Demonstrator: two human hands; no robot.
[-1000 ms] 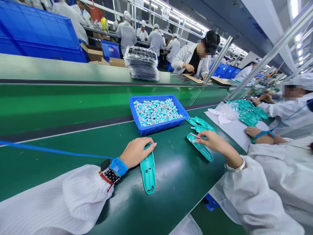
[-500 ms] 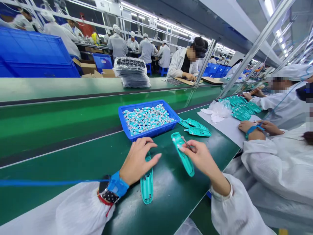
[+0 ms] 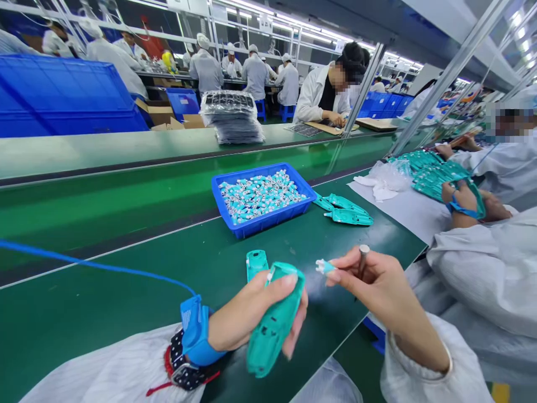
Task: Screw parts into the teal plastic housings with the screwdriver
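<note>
My left hand [image 3: 249, 313] is shut around a teal plastic housing [image 3: 277, 319], lifted just above the green belt. My right hand [image 3: 381, 291] pinches a small teal-and-white part [image 3: 324, 267] at its fingertips and also grips a short metal rod [image 3: 364, 258]. The two hands are apart, with a gap between that part and the housing. A second teal housing piece [image 3: 257, 264] lies on the belt just beyond my left fingers. A blue wrist strap [image 3: 197, 330] circles my left wrist.
A blue tray [image 3: 222, 193] full of small teal-and-white parts stands beyond my hands, with more teal housings [image 3: 348, 210] beside it. To the right, a co-worker's hands [image 3: 464, 198] handle teal housings over a white sheet [image 3: 398, 215]. Bagged stacks and blue crates stand across the belt.
My left hand has lifted a teal housing off the belt. My right hand has moved away from the housings and now holds the small part and metal rod.
</note>
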